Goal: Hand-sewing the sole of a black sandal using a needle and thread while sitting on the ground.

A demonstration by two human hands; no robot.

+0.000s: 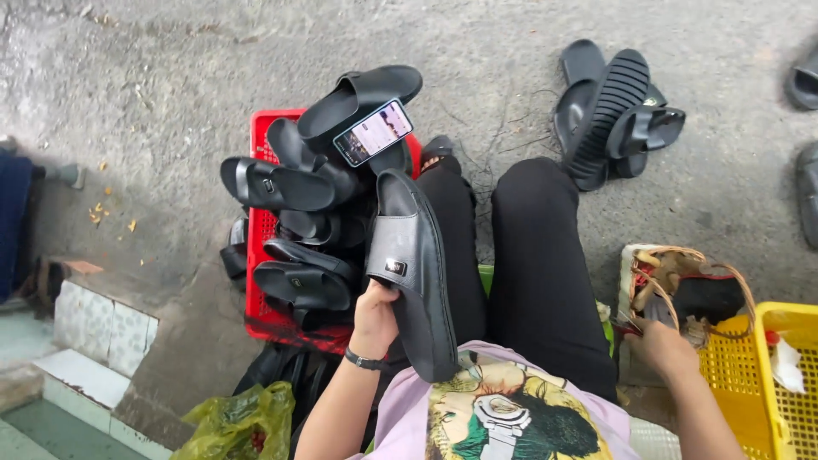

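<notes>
My left hand [375, 317] grips a black slide sandal [415, 273] by its strap edge, holding it upright over my left thigh. A small metal buckle shows on the strap. My right hand [660, 347] reaches down to the right, fingers closed around something small and dark beside a woven basket [682, 285]; what it holds is too hidden to tell. I sit with black trousers and a printed pink shirt.
A red crate [260, 298] piled with several black sandals stands left of my knees, a phone [373, 132] lying on top. More sandals [609, 111] lie on the concrete ahead. A yellow crate [771, 375] is at right, a yellow-green plastic bag [243, 422] at lower left.
</notes>
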